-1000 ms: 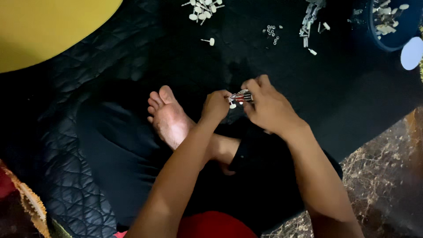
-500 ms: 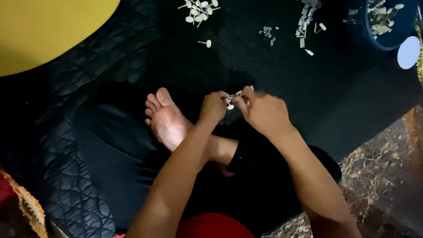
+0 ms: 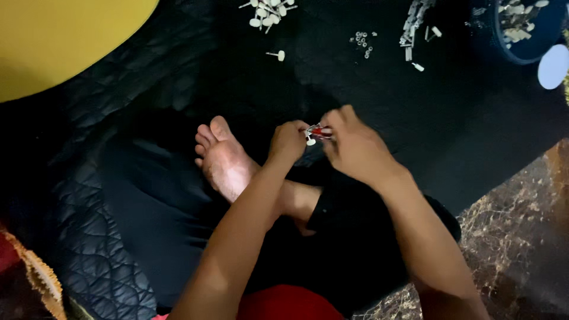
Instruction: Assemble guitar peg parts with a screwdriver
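We are sitting cross-legged on a black quilted mat (image 3: 118, 237), and both hands meet just above our bare foot (image 3: 222, 157). Our left hand (image 3: 287, 142) is curled nearly closed, its fingertips pinching a small white-headed pin (image 3: 309, 140), while our right hand (image 3: 355, 148) is folded tight around a small red and silver part (image 3: 320, 131); the two pieces touch between the hands, though the fingers hide exactly how they join. To do this fitting step well, we judge that the pin should be held close to its head so the stem lines up straight with the part, and the right hand should hold steady rather than twist, since both pieces are tiny and easy to drop into the dark folds of cloth below. Pressing gently until the pieces seat seems wiser than forcing them. Further out on the mat lie a pile of similar white-headed pins (image 3: 267, 10), one loose pin (image 3: 276, 55) just below it, a scatter of tiny rings (image 3: 363, 42), and a heap of pale slim pieces (image 3: 415, 26). A dark blue bowl (image 3: 504, 50) with more pale parts sits at the far right beside a round white lid (image 3: 554, 66), and a yellow surface (image 3: 59, 41) fills the upper left corner.
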